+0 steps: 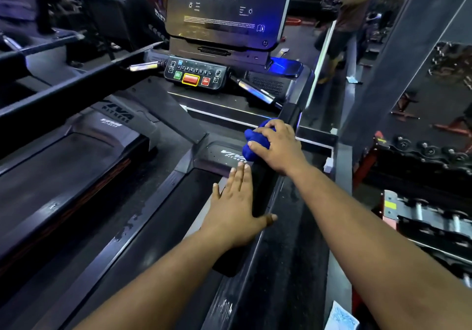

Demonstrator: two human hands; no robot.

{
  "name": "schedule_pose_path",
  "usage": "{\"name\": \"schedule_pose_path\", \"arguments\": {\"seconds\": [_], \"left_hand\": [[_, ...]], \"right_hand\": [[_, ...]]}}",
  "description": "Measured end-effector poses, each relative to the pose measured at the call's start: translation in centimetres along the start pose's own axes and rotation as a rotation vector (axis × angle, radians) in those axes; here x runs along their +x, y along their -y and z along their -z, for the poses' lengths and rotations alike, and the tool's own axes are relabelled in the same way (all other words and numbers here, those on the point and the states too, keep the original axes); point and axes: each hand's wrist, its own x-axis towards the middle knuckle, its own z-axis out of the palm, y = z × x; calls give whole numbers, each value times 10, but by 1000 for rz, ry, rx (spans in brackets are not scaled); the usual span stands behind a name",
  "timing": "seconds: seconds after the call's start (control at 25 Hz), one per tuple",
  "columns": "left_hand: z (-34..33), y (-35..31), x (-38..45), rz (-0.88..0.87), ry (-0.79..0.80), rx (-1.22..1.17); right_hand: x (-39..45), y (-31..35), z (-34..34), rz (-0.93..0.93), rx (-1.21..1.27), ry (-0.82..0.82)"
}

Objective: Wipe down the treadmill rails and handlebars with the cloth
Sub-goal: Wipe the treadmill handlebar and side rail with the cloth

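Cloth (pixel 255 140), blue, bunched, is gripped under right hand (pixel 277 146) on handrail (pixel 263 191); left hand (pixel 236 209) is laid flat, fingers straight, just behind.

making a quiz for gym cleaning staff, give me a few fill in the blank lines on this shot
1. The right hand presses a bunched ____ cloth onto the black handrail.
2. The left hand lies on the same handrail with its fingers ____.
3. On the control panel, the large button with a yellow border is ____.

Missing words: blue; straight; red
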Motion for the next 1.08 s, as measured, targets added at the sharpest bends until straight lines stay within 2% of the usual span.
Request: {"name": "schedule_pose_path", "arguments": {"seconds": [0.2,0.28,0.4,0.48,0.6,0.76,0.84,0.92,1.0,1.08], "left_hand": [[7,8,12,-125,45,27],[6,15,19,-196,44,-15],[1,24,25,-277,43,-152],[-1,29,29,-329,54,-224],[7,33,23,-392,79,-322],[24,76,-2,-495,314,-322],[36,105,-3,-566,375,-304],[56,115,3,-508,396,-426],[73,114,10,-344,382,-521],[94,106,23,-266,363,-559]], "right_hand": [[45,-15,5,-216,53,-60],[34,-9,-4,-190,12,-82],[-6,0,-11,-109,-3,-33],[-1,3,-3,-128,-90,-13],[10,25,4,-331,-154,45],[-50,89,4,-548,-17,57],[-82,117,9,-617,11,36],[-101,140,15,-678,-9,61],[-107,161,25,-732,-56,132],[-106,174,38,-792,-47,202]]}}
